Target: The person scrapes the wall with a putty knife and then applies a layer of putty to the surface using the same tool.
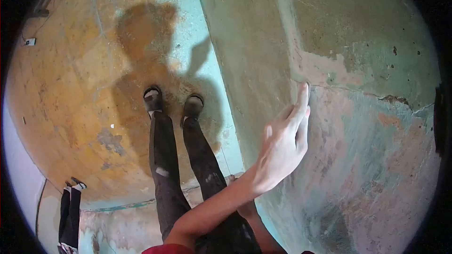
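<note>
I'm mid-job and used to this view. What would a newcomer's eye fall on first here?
Probably the outstretched hand right of centre, its fingertips at or near the crack in the patchy green-and-pink wall. Next, the big dark shadow on the worn orange floor, just beyond the feet. Another person's legs show at lower left.
</note>
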Demonstrator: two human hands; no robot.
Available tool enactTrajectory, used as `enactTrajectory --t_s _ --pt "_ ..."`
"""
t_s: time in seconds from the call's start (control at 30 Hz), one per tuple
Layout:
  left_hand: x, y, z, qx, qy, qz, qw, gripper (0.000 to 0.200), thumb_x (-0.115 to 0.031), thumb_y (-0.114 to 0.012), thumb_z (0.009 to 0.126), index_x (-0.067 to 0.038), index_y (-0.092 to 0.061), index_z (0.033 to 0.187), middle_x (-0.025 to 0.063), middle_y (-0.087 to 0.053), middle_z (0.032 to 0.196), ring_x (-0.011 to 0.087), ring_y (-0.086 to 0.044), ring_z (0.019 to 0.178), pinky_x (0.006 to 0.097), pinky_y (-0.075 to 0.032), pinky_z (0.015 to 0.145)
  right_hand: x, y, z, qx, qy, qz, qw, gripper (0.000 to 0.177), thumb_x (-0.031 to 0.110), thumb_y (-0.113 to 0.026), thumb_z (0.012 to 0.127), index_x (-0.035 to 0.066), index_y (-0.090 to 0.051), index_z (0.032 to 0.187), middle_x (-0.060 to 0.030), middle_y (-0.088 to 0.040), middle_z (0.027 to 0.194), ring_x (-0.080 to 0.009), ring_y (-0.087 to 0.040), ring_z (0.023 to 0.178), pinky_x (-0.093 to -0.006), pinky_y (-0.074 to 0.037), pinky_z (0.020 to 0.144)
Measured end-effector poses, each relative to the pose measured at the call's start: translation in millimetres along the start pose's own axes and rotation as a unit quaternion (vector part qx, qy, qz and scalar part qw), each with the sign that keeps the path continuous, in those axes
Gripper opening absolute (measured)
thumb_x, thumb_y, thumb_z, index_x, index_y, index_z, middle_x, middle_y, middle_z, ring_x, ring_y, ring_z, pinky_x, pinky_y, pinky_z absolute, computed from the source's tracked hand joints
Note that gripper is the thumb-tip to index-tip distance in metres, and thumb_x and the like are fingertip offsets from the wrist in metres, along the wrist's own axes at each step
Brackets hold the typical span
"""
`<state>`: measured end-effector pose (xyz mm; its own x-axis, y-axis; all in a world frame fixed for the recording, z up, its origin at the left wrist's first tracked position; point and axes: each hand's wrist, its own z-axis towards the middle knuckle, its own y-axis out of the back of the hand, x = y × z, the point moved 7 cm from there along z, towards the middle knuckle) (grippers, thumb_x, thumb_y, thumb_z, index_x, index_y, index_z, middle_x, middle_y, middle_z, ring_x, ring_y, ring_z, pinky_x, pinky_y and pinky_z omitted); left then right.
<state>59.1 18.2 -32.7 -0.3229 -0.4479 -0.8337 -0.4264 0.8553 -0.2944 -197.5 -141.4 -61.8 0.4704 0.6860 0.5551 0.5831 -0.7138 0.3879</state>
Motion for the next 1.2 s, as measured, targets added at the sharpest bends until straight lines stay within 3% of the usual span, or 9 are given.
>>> enactTrajectory --t_s 0.2,0.47,0.5,0.57,0.67,0.83,0.9,1.13,1.2 --pt "-33 37 91 -0.021 -0.067 0.036 0.997 0.037 -0.01 -0.051 0.103 0.009 -0.054 0.135 0.0156 -0.071 0.119 0.0085 -0.062 0.098 0.026 -0.049 0.09 16 -2 10 0.061 -0.28 0.088 0.954 0.052 0.047 -0.051 0.103 -0.004 -0.061 0.1 -0.0062 -0.055 0.072 -0.0133 -0.054 0.068 -0.033 -0.044 0.063" --pt "-28 35 93 -0.023 -0.107 0.061 0.992 0.042 -0.005 -0.051 0.1 0.0 -0.052 0.141 0.0278 -0.069 0.096 0.0102 -0.065 0.083 0.0315 -0.052 0.071 17 -5 5 0.057 -0.271 0.097 0.956 0.054 0.052 -0.051 0.102 0.0 -0.062 0.104 -0.0041 -0.057 0.075 -0.0126 -0.051 0.068 -0.0309 -0.044 0.065" --pt "-34 44 119 -0.041 -0.138 0.046 0.989 0.036 -0.013 -0.051 0.105 0.005 -0.056 0.135 -0.0069 -0.056 0.082 0.0055 -0.045 0.074 0.0239 -0.043 0.066 14 -5 6 0.057 -0.275 0.098 0.955 0.054 0.052 -0.051 0.102 0.0 -0.062 0.104 -0.0041 -0.057 0.075 -0.0126 -0.051 0.068 -0.0309 -0.044 0.065" --pt "-33 40 105 -0.082 -0.198 0.015 0.977 0.04 -0.007 -0.051 0.101 0.002 -0.053 0.139 0.0297 -0.069 0.096 0.0101 -0.062 0.078 0.0334 -0.05 0.067 4 -6 11 0.08 -0.291 0.075 0.95 0.051 0.05 -0.052 0.102 0.0 -0.062 0.106 -0.0037 -0.055 0.074 -0.0115 -0.05 0.069 -0.0309 -0.044 0.065" --pt "-16 21 53 -0.086 -0.225 -0.038 0.97 0.036 -0.011 -0.053 0.103 0.006 -0.055 0.135 -0.0061 -0.059 0.087 0.0052 -0.046 0.079 0.0243 -0.045 0.071 -11 -11 6 0.055 -0.251 0.083 0.963 0.049 0.048 -0.051 0.104 0.0 -0.061 0.104 -0.0027 -0.052 0.073 -0.0106 -0.048 0.069 -0.0304 -0.043 0.064" --pt "-40 42 121 0.016 -0.052 0.094 0.994 0.04 -0.002 -0.05 0.099 0.005 -0.052 0.138 0.0298 -0.067 0.111 0.0094 -0.064 0.096 0.028 -0.051 0.077 18 -12 11 0.078 -0.281 0.094 0.952 0.047 0.046 -0.05 0.104 -0.001 -0.06 0.101 -0.0034 -0.051 0.071 -0.0108 -0.048 0.068 -0.0306 -0.042 0.064" --pt "-30 38 98 -0.078 -0.18 -0.001 0.981 0.035 -0.006 -0.053 0.102 0.003 -0.056 0.136 -0.0102 -0.053 0.08 0.0049 -0.041 0.071 0.0259 -0.038 0.059 16 -10 18 0.067 -0.278 0.077 0.955 0.048 0.047 -0.05 0.104 0.0 -0.06 0.101 -0.0034 -0.051 0.071 -0.0111 -0.049 0.067 -0.0309 -0.043 0.063" --pt "-60 59 150 -0.025 -0.141 0.031 0.989 0.04 0.001 -0.049 0.098 0.009 -0.049 0.137 0.0159 -0.044 0.074 0.0046 -0.048 0.075 0.0267 -0.044 0.063 25 -15 4 0.077 -0.317 0.12 0.938 0.052 0.05 -0.049 0.104 0.0 -0.059 0.095 -0.0043 -0.052 0.07 -0.0125 -0.051 0.066 -0.0315 -0.044 0.063" --pt "-45 46 121 -0.038 -0.153 -0.015 0.987 0.038 -0.003 -0.05 0.101 0.006 -0.052 0.137 0.0019 -0.049 0.084 0.0053 -0.047 0.076 0.0257 -0.043 0.064 23 -16 12 0.074 -0.295 0.094 0.948 0.053 0.051 -0.049 0.103 0.0 -0.059 0.095 -0.0033 -0.051 0.069 -0.0115 -0.051 0.065 -0.0305 -0.043 0.062"
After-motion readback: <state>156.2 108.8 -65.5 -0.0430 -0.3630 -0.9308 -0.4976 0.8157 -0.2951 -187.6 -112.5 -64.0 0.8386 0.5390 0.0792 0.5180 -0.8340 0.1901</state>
